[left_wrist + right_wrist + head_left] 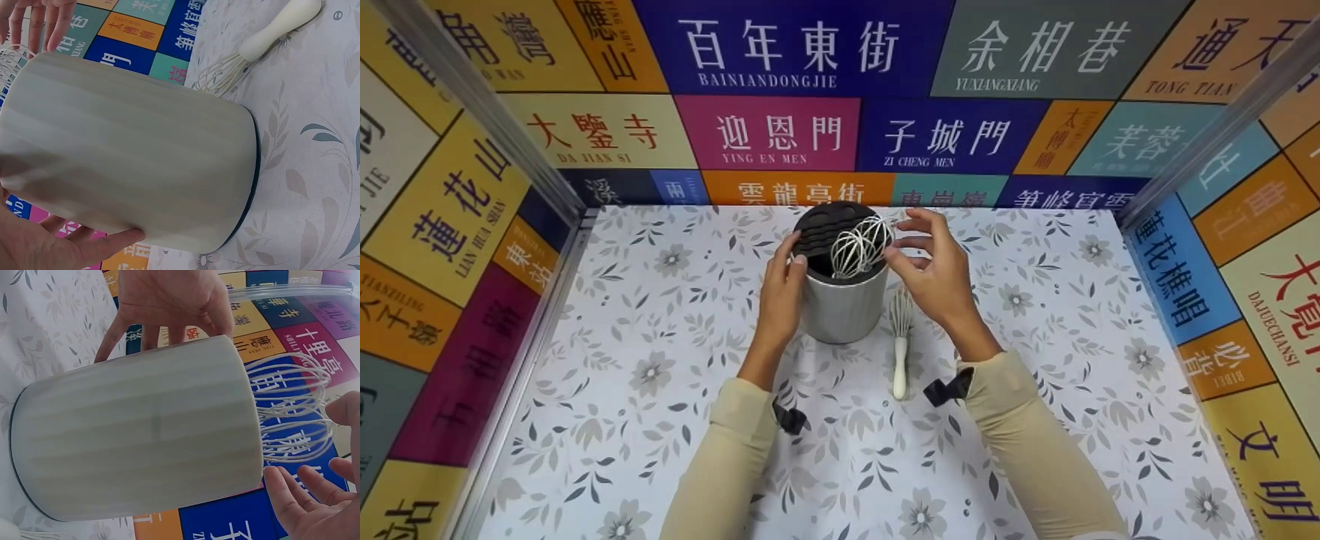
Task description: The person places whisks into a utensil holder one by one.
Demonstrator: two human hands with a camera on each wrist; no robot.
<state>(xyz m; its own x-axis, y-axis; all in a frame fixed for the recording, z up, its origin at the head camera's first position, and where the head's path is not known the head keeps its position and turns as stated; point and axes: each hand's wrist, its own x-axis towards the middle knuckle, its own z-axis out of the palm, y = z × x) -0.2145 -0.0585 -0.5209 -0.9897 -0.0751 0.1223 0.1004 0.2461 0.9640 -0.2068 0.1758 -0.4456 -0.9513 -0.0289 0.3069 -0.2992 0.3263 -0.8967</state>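
Observation:
A light grey utensil holder [844,311] with a black slotted top [829,221] stands upright on the table. Two balloon whisks with white wires, a nearer whisk [853,253] and a farther whisk [877,231], stick up from its right part, their handles hidden inside. My left hand [781,289] holds the holder's left side near the rim, thumb in front and fingers farther back. On the other side, my right hand [937,262] has its fingers spread beside the whisk heads; in the right wrist view, the right hand [315,495] has fingertips close by the rim and wires.
A smaller whisk [899,345] with a cream handle lies on the table right of the holder. The table [660,450] has a floral cover. Panels with large printed characters [769,135] rise behind and at both sides. Each wrist wears a black strap mount.

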